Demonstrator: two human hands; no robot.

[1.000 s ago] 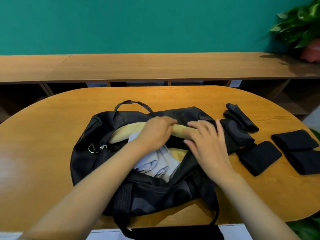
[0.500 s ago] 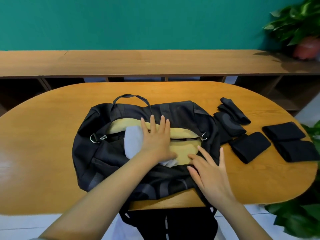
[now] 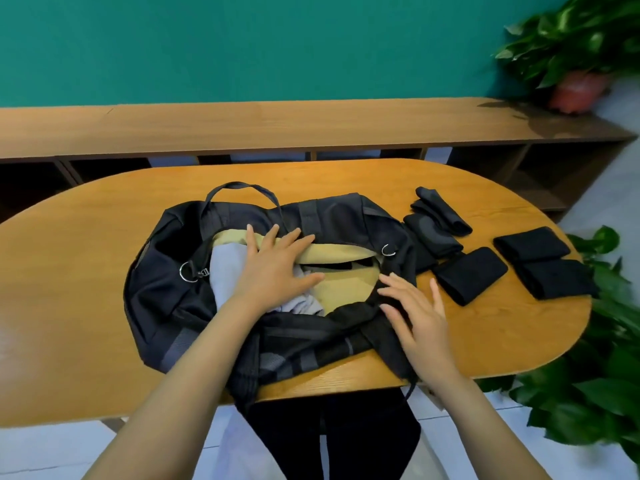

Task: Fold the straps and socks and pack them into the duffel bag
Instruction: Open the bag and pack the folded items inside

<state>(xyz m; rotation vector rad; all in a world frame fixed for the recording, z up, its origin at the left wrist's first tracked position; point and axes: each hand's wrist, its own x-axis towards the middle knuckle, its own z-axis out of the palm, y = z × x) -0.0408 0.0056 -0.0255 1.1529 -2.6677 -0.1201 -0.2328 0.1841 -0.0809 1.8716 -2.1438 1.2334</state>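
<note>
- Fingers [image 3: 273, 235] of your left hand [image 3: 277, 268]: straight, spread wide, gripping nothing. The tips reach the tan lining [image 3: 332, 254] at the far lip of the opening.
- Left palm: flat on the pale grey cloth [image 3: 225, 271] inside the bag, probably to press it down and leave room for more.
- Fingers [image 3: 393, 289] of your right hand [image 3: 419, 317]: straight, fanned out, holding nothing. They lie over the bag's near black rim at its right end, though you cannot tell whether they press or merely touch. Likely purpose: keeping the mouth open.
- Duffel bag [image 3: 162, 289]: black, unzipped, slumped mid-table, with its near side drooping over the table [image 3: 86, 237] edge.
- Folded black pieces, five, unpacked, to the right of the bag:
  - two rolled [image 3: 440, 211], against the bag's end;
  - three flat [image 3: 471, 273], farther right.
  - Which are socks and which are straps cannot be told.
</note>
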